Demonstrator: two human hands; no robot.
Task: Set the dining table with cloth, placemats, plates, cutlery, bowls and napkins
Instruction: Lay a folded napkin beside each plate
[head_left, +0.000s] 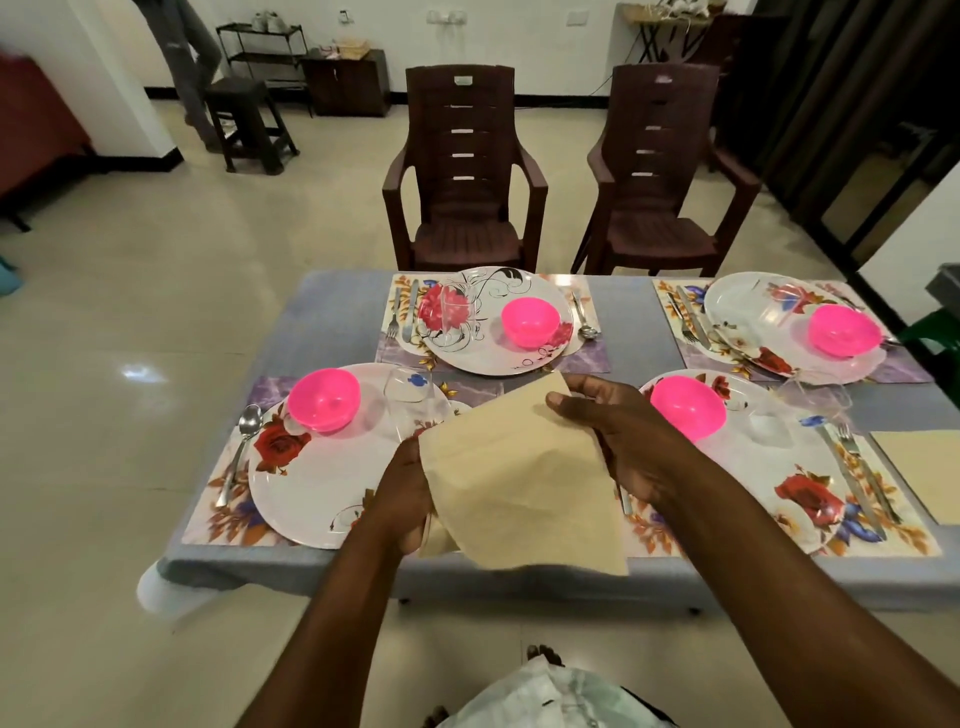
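A beige napkin (511, 483) hangs between my hands over the near middle of the table. My left hand (402, 496) grips its lower left edge, and my right hand (626, 439) pinches its upper right edge with thumb on top. The grey tablecloth (345, 296) carries several floral placemats, each with a flowered plate (322, 483), a pink bowl (324, 397), a clear glass and cutlery. A spoon (241, 447) lies left of the near left plate. Another beige napkin (922, 467) lies flat at the near right setting.
Two brown plastic chairs (465, 171) stand behind the far edge of the table. A dark stool (244, 122) and a shelf rack stand at the back left, where a person's legs show. My feet are on the tiled floor below.
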